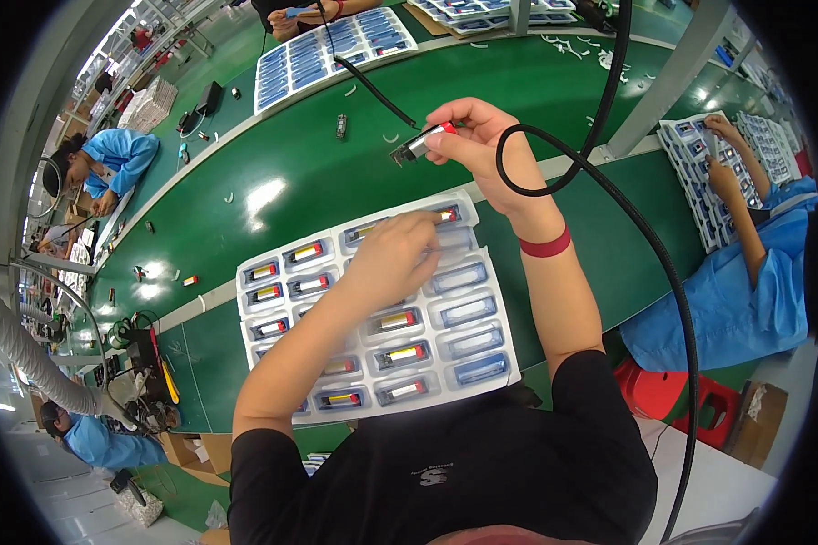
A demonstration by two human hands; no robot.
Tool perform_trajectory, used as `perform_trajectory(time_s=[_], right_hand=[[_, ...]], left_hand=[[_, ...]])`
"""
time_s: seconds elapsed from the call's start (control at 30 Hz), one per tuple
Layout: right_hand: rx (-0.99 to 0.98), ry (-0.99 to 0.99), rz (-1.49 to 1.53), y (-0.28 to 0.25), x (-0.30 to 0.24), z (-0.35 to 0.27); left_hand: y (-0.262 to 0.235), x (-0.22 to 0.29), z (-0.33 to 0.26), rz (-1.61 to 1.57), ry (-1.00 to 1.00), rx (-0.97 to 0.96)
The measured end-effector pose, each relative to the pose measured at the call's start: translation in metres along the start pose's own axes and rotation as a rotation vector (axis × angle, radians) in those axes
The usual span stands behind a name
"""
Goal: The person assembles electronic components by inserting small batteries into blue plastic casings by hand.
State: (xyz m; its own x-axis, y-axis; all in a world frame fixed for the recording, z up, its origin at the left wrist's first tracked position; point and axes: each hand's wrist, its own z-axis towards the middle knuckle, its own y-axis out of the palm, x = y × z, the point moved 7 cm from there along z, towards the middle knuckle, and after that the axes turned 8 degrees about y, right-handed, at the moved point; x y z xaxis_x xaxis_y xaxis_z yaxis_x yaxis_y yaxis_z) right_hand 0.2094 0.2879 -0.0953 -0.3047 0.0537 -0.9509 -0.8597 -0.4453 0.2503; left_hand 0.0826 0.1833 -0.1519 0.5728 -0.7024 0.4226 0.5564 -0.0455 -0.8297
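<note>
My right hand [477, 150] is raised above the green bench, pinching a small boxy electronic part [430, 139] with a red end, a pale body and a black end. The tip of a thin black cable [373, 88] hangs close to that part; whether they touch I cannot tell. My left hand [395, 259] reaches over a white plastic tray [509, 313], its fingers blurred beside a similar part [447, 215] in a top-row pocket. Whether it grips anything is unclear. Similar red-ended parts lie in several pockets, while the right-hand column shows pockets without them.
A thick black cable [641, 218] loops down past my right wrist. Loose parts [341, 126] and white scraps lie on the green conveyor [273, 173] ahead. Another filled tray [332, 54] is at its far side. People in blue work at left and right; a red stool [650, 391] stands lower right.
</note>
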Motion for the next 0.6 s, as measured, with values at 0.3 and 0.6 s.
perform_trajectory(time_s=[0.3, 0.6], right_hand=[[-0.129, 0.107, 0.346, 0.022, 0.015, -0.007], [-0.282, 0.123, 0.585, 0.082, 0.033, -0.031]], left_hand=[[-0.071, -0.027, -0.023, -0.299, -0.37, 0.553], [-0.029, -0.041, -0.021, -0.849, -0.413, 0.429]])
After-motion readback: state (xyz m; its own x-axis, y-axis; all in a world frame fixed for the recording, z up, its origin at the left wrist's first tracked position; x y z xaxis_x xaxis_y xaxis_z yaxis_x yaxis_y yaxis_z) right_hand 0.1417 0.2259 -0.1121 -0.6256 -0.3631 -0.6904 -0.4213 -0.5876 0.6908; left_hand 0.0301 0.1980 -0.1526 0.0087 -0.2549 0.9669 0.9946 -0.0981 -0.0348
